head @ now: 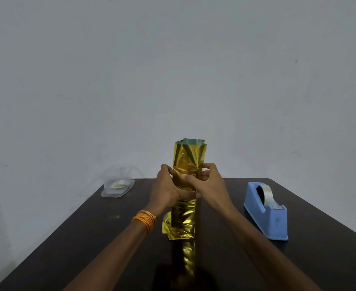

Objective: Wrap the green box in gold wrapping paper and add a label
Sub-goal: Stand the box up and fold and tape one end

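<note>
I see gold-wrapped box point(185, 160) upright on table point(89, 227) centre, long axis vertical, open paper end up. Left hand point(164, 192) curls round its left side; right hand point(208, 181) pinches foil at front.

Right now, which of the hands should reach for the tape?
Right, probably. The tape dispenser stands on that side, nearest the right hand, while the left hand grips the upright wrapped box around its middle and could steady it alone.

The wrapping paper point(183, 198) is shiny gold; the tape dispenser point(266, 213) is light blue. The bench point(89, 223) is dark brown, the wrist threads point(145, 219) orange.
</note>
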Tool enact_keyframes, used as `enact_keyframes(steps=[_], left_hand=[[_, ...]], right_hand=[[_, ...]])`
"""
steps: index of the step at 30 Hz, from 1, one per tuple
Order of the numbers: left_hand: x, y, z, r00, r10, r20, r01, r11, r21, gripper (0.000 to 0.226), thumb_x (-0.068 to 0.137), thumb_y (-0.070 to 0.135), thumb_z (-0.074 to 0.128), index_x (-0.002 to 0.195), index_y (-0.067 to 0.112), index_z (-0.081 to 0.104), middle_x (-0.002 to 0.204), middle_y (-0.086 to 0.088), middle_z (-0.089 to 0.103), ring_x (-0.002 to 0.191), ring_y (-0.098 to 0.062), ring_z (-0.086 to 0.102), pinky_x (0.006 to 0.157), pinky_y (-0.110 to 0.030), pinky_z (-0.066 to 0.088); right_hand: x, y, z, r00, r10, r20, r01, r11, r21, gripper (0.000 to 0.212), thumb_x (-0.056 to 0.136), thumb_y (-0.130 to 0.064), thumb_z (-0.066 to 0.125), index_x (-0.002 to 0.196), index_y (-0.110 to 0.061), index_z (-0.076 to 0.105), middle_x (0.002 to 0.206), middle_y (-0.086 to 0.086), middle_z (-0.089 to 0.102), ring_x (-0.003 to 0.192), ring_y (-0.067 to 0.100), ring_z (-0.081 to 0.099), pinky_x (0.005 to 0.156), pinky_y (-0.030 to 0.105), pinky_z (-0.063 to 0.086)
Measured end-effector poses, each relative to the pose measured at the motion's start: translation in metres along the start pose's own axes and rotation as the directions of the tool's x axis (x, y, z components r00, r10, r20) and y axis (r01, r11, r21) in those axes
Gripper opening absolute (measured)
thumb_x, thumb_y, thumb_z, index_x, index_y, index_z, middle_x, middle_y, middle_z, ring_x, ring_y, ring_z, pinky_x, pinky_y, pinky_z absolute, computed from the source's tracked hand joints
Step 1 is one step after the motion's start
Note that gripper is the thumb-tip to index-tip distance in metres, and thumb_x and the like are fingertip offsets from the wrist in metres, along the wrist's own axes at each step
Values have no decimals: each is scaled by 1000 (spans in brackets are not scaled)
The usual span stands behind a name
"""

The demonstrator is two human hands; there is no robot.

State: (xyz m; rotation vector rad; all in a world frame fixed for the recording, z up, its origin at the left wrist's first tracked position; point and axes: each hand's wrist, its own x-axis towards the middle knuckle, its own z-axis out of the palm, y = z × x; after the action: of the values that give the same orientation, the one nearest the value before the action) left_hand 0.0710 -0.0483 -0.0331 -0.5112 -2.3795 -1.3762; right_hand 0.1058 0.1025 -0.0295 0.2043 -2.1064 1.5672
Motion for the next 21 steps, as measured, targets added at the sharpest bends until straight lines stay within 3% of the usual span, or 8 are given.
enact_keyframes(steps=[2,4,7,10,13,16,18,21], left_hand=[[-3,5,0,996,35,81,-37,999,33,82,50,32,97,105,20,38,99,1,56,84,-9,57,56,-21,44],[-7,8,-3,979,94,180,-104,993,49,77,54,23,96,106,20,38,96,1,55,81,-11,56,56,-23,46],[-11,4,-9,955,170,243,-166,985,-36,66,61,22,93,108,20,48,102,-2,60,90,-14,61,74,-32,55],[-10,-5,-14,986,163,-36,-167,969,-181,46,72,20,87,105,17,55,94,-4,64,84,-13,61,69,-15,51],[-1,-10,-20,968,43,-247,-114,953,-281,57,74,26,86,116,17,49,100,-4,59,90,-12,58,67,-12,48],[9,-21,-20,993,-32,-114,-2,959,-284,87,66,45,89,134,24,40,123,3,50,112,-12,51,83,-22,48],[13,-29,-18,999,-37,26,44,939,-342,100,57,58,86,140,26,39,133,2,50,122,-14,50,95,-29,48],[15,-35,-13,986,-8,166,72,920,-385,85,62,57,85,134,28,49,130,0,60,120,-17,58,98,-30,50]], right_hand=[[1,-2,4,1000,-26,7,26,999,-34,78,62,-52,87,124,-25,48,112,-11,62,100,5,63,75,19,54],[6,1,2,999,-28,-30,28,999,-20,74,63,-46,90,120,-22,51,109,-10,63,100,5,63,74,16,51],[15,6,-4,998,22,-55,-22,1000,11,69,65,-38,91,117,-20,50,105,-6,64,98,10,64,71,21,52],[25,12,-12,997,32,71,-37,996,79,88,61,-27,90,131,-25,38,108,5,67,100,20,67,83,34,57],[32,17,-24,972,54,227,-93,982,165,100,58,-23,89,138,-28,29,116,15,64,105,27,67,83,31,56],[38,22,-35,945,83,316,-170,951,258,102,48,-29,86,137,-22,35,123,13,63,112,28,64,89,34,53],[39,23,-39,933,82,352,-195,934,301,98,49,-27,82,136,-18,38,113,8,66,101,19,68,80,28,52],[38,23,-39,922,63,381,-191,933,306,96,49,-27,80,135,-16,40,105,4,65,94,13,67,78,25,51]])
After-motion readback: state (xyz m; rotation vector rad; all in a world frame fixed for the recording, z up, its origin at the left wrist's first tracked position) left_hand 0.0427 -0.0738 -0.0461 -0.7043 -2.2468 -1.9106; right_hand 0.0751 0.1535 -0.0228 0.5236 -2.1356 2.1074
